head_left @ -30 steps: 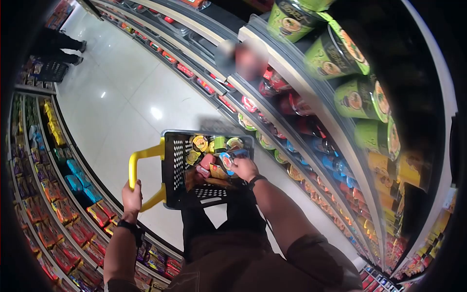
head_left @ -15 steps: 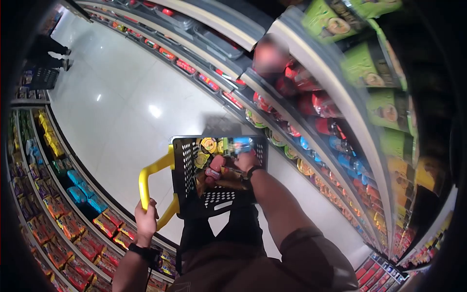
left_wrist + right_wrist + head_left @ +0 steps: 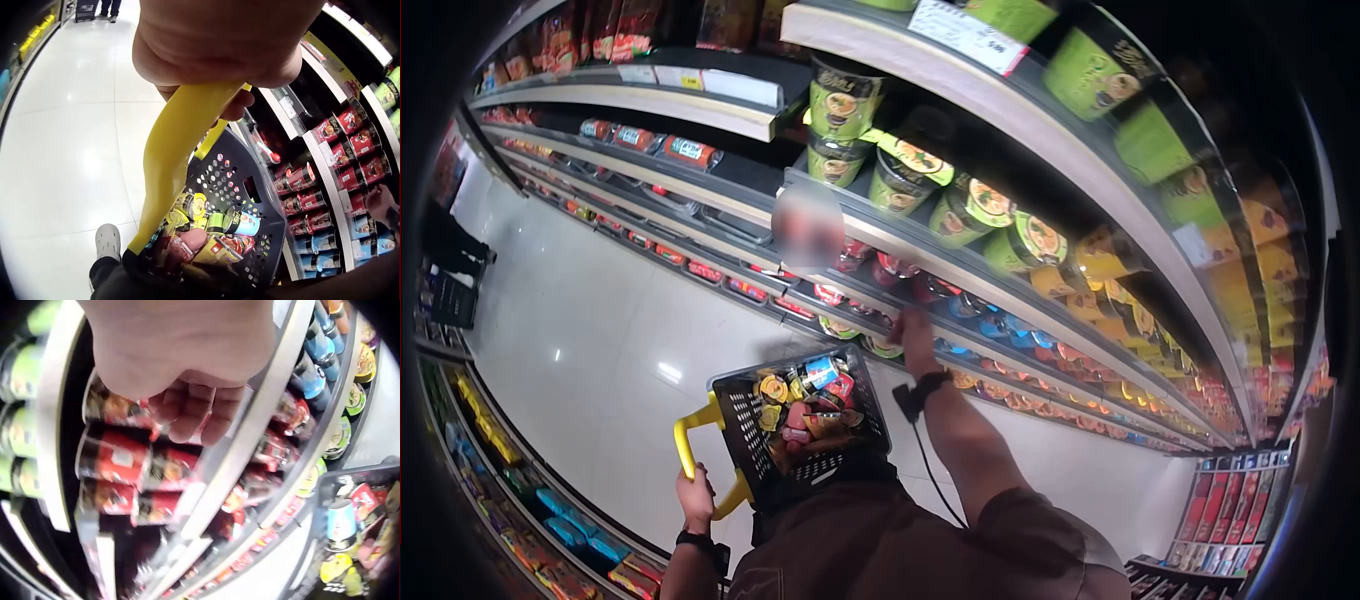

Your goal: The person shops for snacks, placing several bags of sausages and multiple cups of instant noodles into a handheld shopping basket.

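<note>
My left hand (image 3: 695, 495) grips the yellow handle (image 3: 169, 156) of a black shopping basket (image 3: 262, 181). Inside it lie a blue cup (image 3: 244, 222) of instant noodles, a red cup (image 3: 237, 242), yellow-lidded cups (image 3: 195, 203) and a pink item (image 3: 190, 240). My right hand (image 3: 917, 342) reaches to a shelf beyond the basket. In the right wrist view its loosely bent fingers (image 3: 215, 419) hang in front of red noodle cups (image 3: 119, 456), overlapping them, and nothing shows in its grasp.
Green noodle cups (image 3: 900, 180) fill a higher shelf, with yellow ones (image 3: 1090, 260) further along. A shelf edge (image 3: 244, 444) runs beside my right hand. Another person's legs (image 3: 110, 7) stand by a basket (image 3: 85, 10) down the aisle. Packaged goods (image 3: 570, 530) line the left shelves.
The blue cup, earlier held in my right hand over the basket, now lies among the goods. My right hand has moved out to the shelf; the view has turned right toward the shelves.
</note>
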